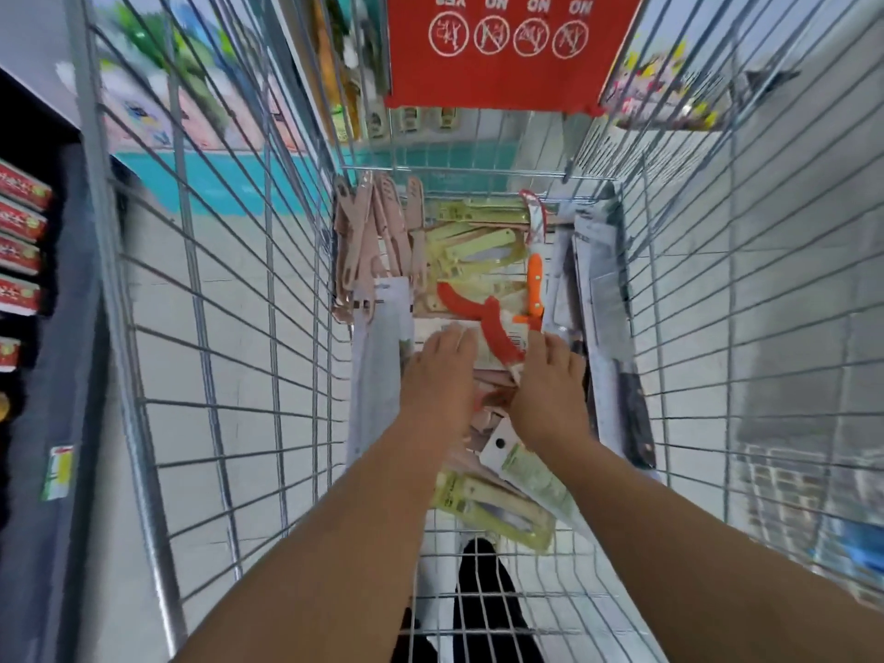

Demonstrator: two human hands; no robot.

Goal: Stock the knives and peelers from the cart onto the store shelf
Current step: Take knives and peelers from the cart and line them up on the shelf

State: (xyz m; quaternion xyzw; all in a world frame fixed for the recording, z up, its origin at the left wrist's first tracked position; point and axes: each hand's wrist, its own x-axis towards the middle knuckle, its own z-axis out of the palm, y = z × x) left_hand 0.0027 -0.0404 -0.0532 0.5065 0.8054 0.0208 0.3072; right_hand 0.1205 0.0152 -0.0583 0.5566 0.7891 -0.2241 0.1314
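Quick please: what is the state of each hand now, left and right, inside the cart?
Left hand: open, fingers straight, resting on a white carded package in the cart.
Right hand: fingers on the same pile; grip cannot be told.

The wire cart (pixel 210 299) is silver-grey and its child-seat flap (pixel 507 50) red with white circle symbols, while inside lie pale pink knives (pixel 378 232), yellow-green carded packs (pixel 478 241), a red-handled peeler (pixel 497 334) and an orange-handled knife (pixel 535 284) — over white floor tiles.
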